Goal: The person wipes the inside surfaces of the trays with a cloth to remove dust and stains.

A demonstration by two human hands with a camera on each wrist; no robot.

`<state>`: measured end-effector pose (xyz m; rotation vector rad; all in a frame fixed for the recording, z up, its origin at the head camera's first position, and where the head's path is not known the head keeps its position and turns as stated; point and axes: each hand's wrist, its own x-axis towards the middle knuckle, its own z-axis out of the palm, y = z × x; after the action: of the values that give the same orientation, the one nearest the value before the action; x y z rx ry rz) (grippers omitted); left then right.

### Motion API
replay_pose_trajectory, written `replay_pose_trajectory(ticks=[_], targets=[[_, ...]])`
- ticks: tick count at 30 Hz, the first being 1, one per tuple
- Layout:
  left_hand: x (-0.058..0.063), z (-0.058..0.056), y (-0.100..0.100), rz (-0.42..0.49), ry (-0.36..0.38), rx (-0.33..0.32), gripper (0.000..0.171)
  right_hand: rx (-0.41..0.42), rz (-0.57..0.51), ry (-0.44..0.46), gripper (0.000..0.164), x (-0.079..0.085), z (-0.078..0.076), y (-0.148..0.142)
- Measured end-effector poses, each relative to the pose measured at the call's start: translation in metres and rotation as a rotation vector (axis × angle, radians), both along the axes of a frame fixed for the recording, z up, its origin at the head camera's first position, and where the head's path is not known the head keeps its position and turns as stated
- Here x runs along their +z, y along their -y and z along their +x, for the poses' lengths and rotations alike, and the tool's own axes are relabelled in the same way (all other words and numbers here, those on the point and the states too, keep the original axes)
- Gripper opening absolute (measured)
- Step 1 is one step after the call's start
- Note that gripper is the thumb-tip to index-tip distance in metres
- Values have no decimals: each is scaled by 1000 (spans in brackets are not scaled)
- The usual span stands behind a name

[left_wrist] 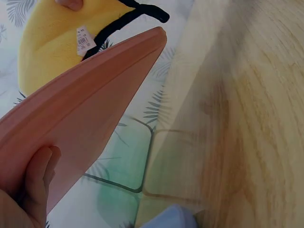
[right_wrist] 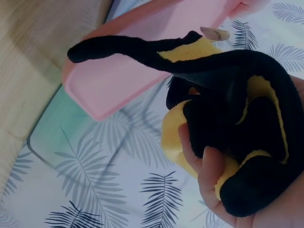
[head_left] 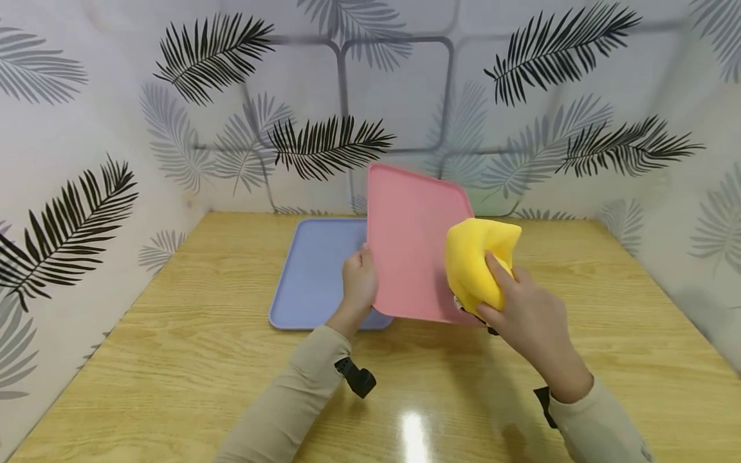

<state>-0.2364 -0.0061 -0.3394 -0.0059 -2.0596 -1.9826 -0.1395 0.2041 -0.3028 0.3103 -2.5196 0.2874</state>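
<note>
My left hand (head_left: 360, 280) grips the left edge of a pink tray (head_left: 411, 241), which is raised off the table and tilted up. A flat blue tray (head_left: 318, 273) lies partly hidden behind it. In my right hand (head_left: 535, 318) is a bunched yellow cloth (head_left: 471, 263), in front of the pink tray's right side; whether they touch I cannot tell. Black edging (right_wrist: 256, 61) and a white label (left_wrist: 84, 42) show on the cloth in the wrist views. The left wrist view shows fingers (left_wrist: 40, 175) against the underside of the pink tray.
A wood-grain table (head_left: 191, 360) extends under both arms. White walls or sheeting with a leaf print (head_left: 393, 96) rise behind the table and along its sides. Each wrist wears a black strap (head_left: 356, 378).
</note>
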Motion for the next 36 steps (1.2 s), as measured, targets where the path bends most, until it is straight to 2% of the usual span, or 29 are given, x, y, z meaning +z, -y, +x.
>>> replay_pose_trajectory(ticks=[5, 12, 16, 19, 20, 22, 24, 26, 27, 29, 31, 34, 36], targets=[[-8, -5, -7, -20, 48, -10, 43, -6, -16, 4, 61, 0, 1, -3], [-22, -14, -13, -107, 118, -10, 42, -3, -18, 25, 59, -1, 0, -4], [-28, -18, -16, -116, 162, -16, 42, 3, -15, 22, 59, -3, -1, -5], [-35, -22, -20, -139, 146, -9, 43, 4, -14, 25, 60, -4, -2, -5], [-38, -24, -21, -151, 134, 1, 43, 3, -16, 30, 60, -4, -2, -4], [-65, -42, -24, -165, 58, 25, 47, 2, -19, 37, 60, -4, -2, -4], [-78, -52, -25, -165, 66, 13, 49, 0, -22, 45, 59, -5, -1, -4], [-83, -57, -28, -146, 114, -7, 49, 0, -23, 44, 59, -5, -1, -5], [-82, -57, -28, -133, 139, -23, 49, 1, -24, 42, 59, -6, -1, -5], [-59, -40, -29, -135, 207, -62, 44, 1, -23, 39, 58, -7, -1, -5], [-45, -29, -31, -137, 203, -77, 41, 0, -23, 42, 59, -7, -1, -6], [-38, -22, -31, -150, 208, -107, 40, -4, -24, 66, 59, -7, -1, -6], [-37, -22, -32, -140, 250, -138, 39, -6, -28, 81, 59, -6, -1, -6]])
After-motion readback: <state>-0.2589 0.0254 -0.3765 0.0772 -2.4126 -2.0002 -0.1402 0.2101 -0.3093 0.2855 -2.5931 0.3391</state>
